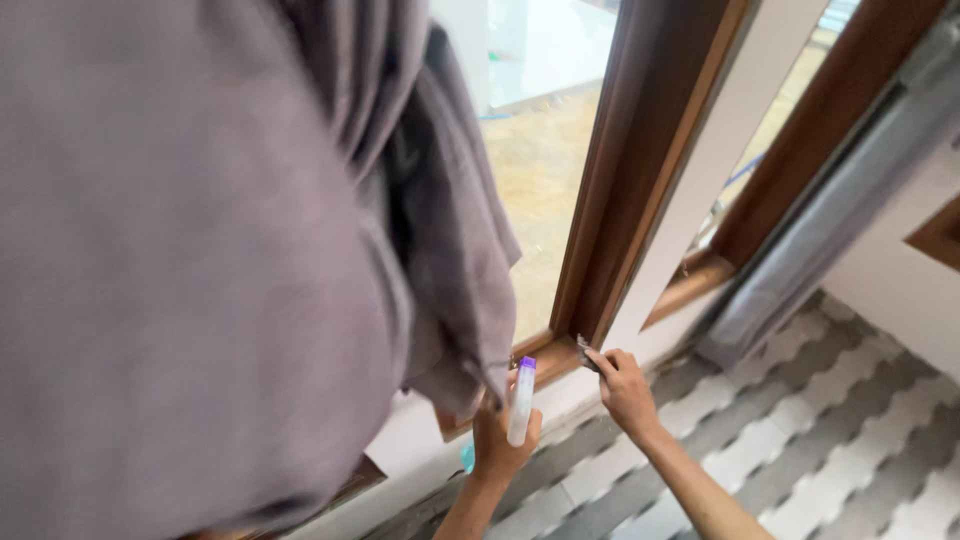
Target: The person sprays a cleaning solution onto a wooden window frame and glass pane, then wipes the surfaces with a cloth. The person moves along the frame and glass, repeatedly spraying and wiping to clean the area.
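My left hand (500,440) grips a white spray bottle (521,405) with a purple cap, held upright just below the window's lower edge. A bit of light blue shows under that hand. My right hand (626,392) pinches a small dark thing (587,352) against the bottom corner of the brown wooden window frame (640,170); I cannot tell what that thing is. The two hands are a short way apart, both near the white sill.
A grey curtain (200,250) fills the left half of the view and hangs over part of the glass pane (545,150). A second grey curtain (830,220) hangs at the right. Grey and white wavy floor tiles (800,450) lie below.
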